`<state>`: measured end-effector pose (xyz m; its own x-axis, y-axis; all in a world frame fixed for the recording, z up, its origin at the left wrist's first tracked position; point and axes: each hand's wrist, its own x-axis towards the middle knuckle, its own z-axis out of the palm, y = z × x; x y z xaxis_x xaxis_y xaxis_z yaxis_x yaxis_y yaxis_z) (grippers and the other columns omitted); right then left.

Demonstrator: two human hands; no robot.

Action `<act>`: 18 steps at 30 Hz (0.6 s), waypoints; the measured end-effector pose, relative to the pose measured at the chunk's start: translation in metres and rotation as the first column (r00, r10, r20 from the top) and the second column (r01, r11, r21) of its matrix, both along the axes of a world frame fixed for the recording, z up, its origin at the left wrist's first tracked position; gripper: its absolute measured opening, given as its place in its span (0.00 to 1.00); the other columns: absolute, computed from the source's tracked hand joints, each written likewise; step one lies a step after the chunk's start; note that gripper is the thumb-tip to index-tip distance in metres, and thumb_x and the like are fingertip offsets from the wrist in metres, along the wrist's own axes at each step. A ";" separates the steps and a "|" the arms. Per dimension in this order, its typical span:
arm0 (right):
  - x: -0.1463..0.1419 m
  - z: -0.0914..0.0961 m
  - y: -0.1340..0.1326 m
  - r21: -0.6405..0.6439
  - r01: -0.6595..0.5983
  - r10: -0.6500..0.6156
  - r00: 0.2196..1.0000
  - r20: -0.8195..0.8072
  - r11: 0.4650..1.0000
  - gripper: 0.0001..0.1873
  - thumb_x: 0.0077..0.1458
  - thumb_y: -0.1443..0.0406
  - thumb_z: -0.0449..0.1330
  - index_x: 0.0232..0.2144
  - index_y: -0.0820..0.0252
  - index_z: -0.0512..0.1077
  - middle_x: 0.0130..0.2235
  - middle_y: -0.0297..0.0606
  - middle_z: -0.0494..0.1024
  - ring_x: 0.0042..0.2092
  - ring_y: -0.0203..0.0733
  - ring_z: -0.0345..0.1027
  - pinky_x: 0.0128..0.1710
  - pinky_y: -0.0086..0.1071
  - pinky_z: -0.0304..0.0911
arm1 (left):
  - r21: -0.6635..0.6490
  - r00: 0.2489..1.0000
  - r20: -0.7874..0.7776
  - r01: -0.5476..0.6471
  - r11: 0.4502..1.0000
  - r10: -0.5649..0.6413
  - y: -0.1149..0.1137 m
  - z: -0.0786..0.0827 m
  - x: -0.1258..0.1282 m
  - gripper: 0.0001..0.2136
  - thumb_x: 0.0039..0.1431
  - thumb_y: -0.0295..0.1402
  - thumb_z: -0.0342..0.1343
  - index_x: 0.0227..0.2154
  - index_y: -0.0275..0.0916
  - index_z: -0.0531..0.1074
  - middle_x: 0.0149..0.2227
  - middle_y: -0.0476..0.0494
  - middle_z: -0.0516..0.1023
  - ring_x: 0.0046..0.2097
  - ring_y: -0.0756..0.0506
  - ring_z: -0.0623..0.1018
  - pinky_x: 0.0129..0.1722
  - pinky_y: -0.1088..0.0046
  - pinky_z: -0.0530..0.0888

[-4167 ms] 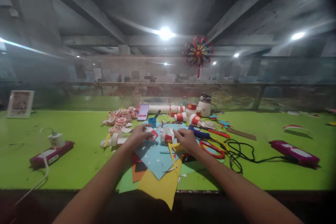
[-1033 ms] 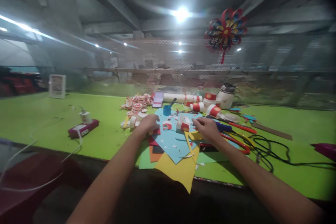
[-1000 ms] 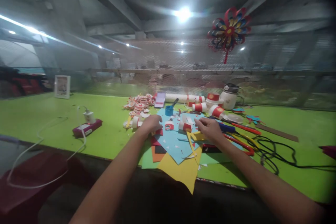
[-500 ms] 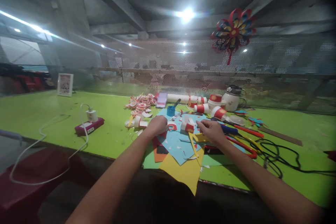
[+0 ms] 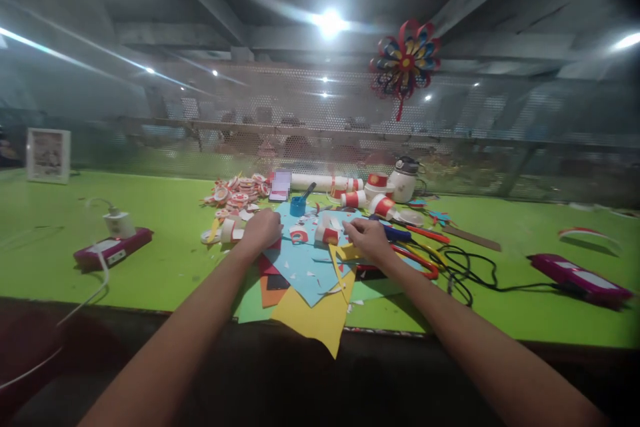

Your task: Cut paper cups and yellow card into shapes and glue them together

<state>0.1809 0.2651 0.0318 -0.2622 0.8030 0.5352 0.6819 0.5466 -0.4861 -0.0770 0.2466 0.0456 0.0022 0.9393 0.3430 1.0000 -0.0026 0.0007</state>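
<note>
My left hand (image 5: pixel 263 230) is curled closed at the left edge of a light blue sheet of paper (image 5: pixel 305 273); its fingertips are hidden. My right hand (image 5: pixel 369 238) has its fingers drawn together in a pinch, just right of a cut red-and-white paper cup (image 5: pixel 328 233) lying on the sheet. Whatever either hand may hold is too small or hidden to make out. Between the hands lies a small red-and-white cut piece (image 5: pixel 299 234), with paper scraps around it. A yellow strip (image 5: pixel 338 270) slants below the cup.
Behind stand a blue pot (image 5: pixel 298 206) with a dark tool, a phone (image 5: pixel 280 185), a pile of cut discs (image 5: pixel 239 192), paper cups (image 5: pixel 383 205) and a white jug (image 5: pixel 404 180). Red-handled scissors (image 5: pixel 425 272), black cable and purple power strips (image 5: pixel 580 278) lie rightward and leftward.
My view has turned to the right, so the table's things sit further left and a second power strip shows at right. Both hands keep nearly the same places beside the cut cup.
</note>
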 end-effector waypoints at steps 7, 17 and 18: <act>0.000 0.000 -0.001 0.022 -0.026 0.027 0.999 -0.031 0.999 0.11 0.61 0.61 0.54 0.41 0.63 0.71 0.40 0.37 0.75 0.36 0.38 0.72 0.36 0.35 0.69 | 0.125 0.999 0.043 0.006 0.992 -0.011 0.000 -0.001 0.005 0.11 0.56 0.33 0.49 0.34 0.36 0.75 0.38 0.36 0.75 0.41 0.41 0.75 0.38 0.69 0.68; 0.000 0.004 -0.004 0.006 -0.011 0.011 1.000 -0.004 1.000 0.11 0.61 0.61 0.54 0.39 0.64 0.71 0.37 0.35 0.76 0.34 0.37 0.71 0.33 0.33 0.69 | 0.319 0.991 0.123 0.016 0.947 -0.059 -0.006 0.005 0.014 0.13 0.60 0.35 0.44 0.31 0.37 0.73 0.33 0.39 0.76 0.36 0.43 0.75 0.35 0.70 0.66; 0.000 0.004 -0.004 0.004 -0.014 0.014 1.000 -0.002 1.000 0.11 0.61 0.61 0.55 0.38 0.64 0.71 0.37 0.35 0.76 0.33 0.36 0.71 0.33 0.33 0.69 | 0.330 0.989 0.119 0.039 0.943 -0.083 -0.008 0.006 0.016 0.14 0.61 0.36 0.43 0.31 0.38 0.73 0.32 0.40 0.76 0.35 0.44 0.74 0.35 0.71 0.65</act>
<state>0.1808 0.2615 0.0362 -0.2720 0.7973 0.5388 0.6735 0.5577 -0.4852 -0.0609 0.2388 0.0511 -0.0088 0.7752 0.6316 0.9892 -0.0855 0.1188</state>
